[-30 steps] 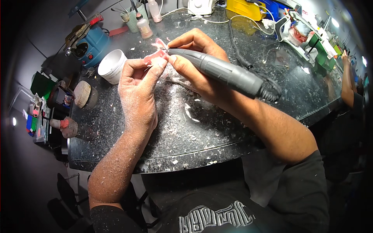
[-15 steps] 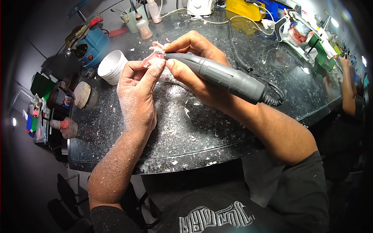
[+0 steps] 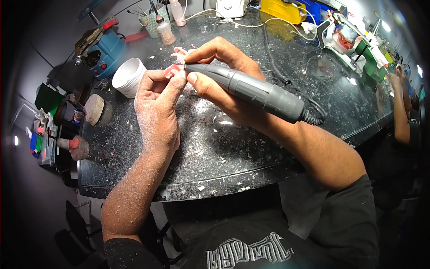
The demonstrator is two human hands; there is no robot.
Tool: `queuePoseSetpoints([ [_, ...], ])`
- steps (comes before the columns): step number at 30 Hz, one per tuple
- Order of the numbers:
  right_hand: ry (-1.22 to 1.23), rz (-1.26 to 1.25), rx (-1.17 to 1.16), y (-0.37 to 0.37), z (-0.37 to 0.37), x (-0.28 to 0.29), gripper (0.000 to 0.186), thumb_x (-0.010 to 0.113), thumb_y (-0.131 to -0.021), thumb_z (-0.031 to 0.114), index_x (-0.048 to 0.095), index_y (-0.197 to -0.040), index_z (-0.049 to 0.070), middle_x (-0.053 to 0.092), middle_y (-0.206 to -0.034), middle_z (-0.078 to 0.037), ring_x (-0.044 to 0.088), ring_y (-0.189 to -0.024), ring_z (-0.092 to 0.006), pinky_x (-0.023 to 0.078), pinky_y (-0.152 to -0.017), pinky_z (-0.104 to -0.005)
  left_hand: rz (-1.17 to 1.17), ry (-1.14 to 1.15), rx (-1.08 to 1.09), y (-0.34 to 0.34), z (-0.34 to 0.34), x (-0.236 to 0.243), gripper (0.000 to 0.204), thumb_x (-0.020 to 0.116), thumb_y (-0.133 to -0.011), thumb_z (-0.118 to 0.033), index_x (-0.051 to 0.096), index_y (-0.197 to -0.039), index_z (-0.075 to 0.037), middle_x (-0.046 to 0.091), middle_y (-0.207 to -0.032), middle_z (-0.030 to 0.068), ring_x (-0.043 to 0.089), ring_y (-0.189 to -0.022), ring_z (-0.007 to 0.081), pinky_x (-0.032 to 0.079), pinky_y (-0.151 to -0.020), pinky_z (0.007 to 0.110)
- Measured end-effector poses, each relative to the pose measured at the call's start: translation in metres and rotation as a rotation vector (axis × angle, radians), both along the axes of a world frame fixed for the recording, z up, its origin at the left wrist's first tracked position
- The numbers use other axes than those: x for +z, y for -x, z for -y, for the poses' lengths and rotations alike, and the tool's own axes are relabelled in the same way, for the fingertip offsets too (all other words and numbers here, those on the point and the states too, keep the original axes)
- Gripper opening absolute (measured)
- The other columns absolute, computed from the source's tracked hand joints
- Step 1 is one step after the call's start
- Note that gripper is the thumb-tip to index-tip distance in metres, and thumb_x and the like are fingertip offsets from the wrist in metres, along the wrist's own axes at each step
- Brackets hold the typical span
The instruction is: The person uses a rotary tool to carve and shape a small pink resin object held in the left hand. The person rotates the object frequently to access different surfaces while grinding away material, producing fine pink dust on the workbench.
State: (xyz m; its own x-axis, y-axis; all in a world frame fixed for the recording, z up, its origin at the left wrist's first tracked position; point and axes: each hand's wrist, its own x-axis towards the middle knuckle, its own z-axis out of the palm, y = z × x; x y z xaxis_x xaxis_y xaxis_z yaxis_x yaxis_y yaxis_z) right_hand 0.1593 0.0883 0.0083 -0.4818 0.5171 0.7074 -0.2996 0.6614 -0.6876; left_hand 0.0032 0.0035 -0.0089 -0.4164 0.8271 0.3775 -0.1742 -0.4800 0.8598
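A small pink denture piece with pale parts point(image 3: 172, 71) is pinched between the thumb and fingers of my left hand point(image 3: 156, 101), whose back and forearm are covered in pale dust. My right hand point(image 3: 217, 93) grips a dark grey rotary handpiece point(image 3: 253, 87), thumb below it and index finger above. The handpiece slants down to the right, with its narrow tip at the denture piece's right side. My fingers and the tip partly hide the piece, and I cannot make out the bur. A coiled cord point(image 3: 315, 114) runs from the handpiece's rear end.
Shavings and dust litter the dark speckled bench point(image 3: 210, 154). A white tub point(image 3: 128, 77) stands left of my hands, near a blue machine point(image 3: 109, 56) and a pale round block point(image 3: 94, 109). Behind are a dropper bottle point(image 3: 166, 35) and yellow bin point(image 3: 282, 10). Another person's arm point(image 3: 400, 105) shows far right.
My right hand and the handpiece have shifted slightly left, the tip a little lower against the denture piece. My left hand stays nearly still. The other person's hands at far right have moved.
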Motion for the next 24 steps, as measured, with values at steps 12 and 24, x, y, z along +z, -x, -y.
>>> queuePoseSetpoints([
  [12, -0.026, -0.004, -0.001, 0.001, 0.001, -0.002, 0.03, 0.075, -0.097, 0.017, 0.064, -0.121, 0.003, 0.069, -0.107, -0.008, 0.067, -0.1, -0.013, 0.055, -0.089, -0.0287, -0.103, -0.051, 0.108, -0.01, 0.0, 0.005, 0.018, 0.072, -0.094, 0.006, 0.063, -0.107, -0.003, 0.072, -0.108, 0.0072, 0.069, -0.103, 0.0124, 0.054, -0.096, 0.028],
  [24, -0.219, 0.072, -0.035, 0.0, 0.003, 0.002, 0.026, 0.076, -0.095, 0.014, 0.067, -0.118, 0.003, 0.07, -0.112, -0.008, 0.067, -0.108, -0.016, 0.052, -0.099, -0.0337, -0.193, -0.027, 0.149, -0.004, 0.005, 0.005, 0.014, 0.068, -0.096, 0.007, 0.064, -0.106, -0.002, 0.072, -0.108, 0.0074, 0.069, -0.103, 0.0117, 0.054, -0.095, 0.027],
])
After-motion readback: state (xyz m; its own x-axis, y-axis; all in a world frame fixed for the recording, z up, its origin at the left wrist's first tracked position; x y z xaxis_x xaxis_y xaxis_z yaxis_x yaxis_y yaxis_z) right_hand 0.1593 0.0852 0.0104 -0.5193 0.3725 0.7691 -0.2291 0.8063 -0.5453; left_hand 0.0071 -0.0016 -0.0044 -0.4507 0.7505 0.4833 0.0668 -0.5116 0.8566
